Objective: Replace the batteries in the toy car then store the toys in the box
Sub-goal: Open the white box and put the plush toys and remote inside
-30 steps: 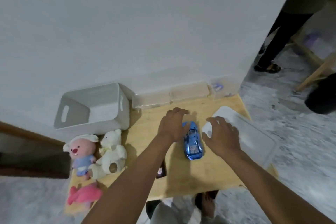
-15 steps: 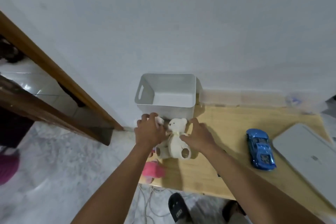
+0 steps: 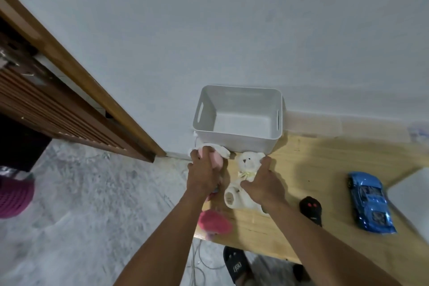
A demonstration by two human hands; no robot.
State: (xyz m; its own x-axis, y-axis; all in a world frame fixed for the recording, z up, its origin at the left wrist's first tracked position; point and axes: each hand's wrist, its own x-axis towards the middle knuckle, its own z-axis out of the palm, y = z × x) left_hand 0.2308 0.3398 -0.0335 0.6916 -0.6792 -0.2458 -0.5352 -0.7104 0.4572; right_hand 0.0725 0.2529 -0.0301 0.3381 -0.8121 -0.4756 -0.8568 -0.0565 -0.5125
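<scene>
An empty white box (image 3: pixel 236 138) stands against the wall at the table's far left. Just in front of it, my left hand (image 3: pixel 204 176) is closed around a pink plush doll (image 3: pixel 217 160) with a white hood. Beside it, my right hand (image 3: pixel 264 184) grips a white teddy bear (image 3: pixel 247 162) lying on the wooden table (image 3: pixel 325 169). A bright pink plush toy (image 3: pixel 214 222) lies at the table's near left corner. The blue toy car (image 3: pixel 369 202) rests on the table to the right, apart from both hands.
A black remote control (image 3: pixel 311 210) lies between the bear and the car. A white lid (image 3: pixel 411 195) sits at the right edge. A wooden door frame (image 3: pixel 76 72) is on the left, a purple basket (image 3: pixel 15 197) on the floor, black sandals (image 3: pixel 236 264) under the table.
Both hands left the blue car and moved left to the plush toys. The left hand now holds the pink doll and the right hand has closed on the white bear.
</scene>
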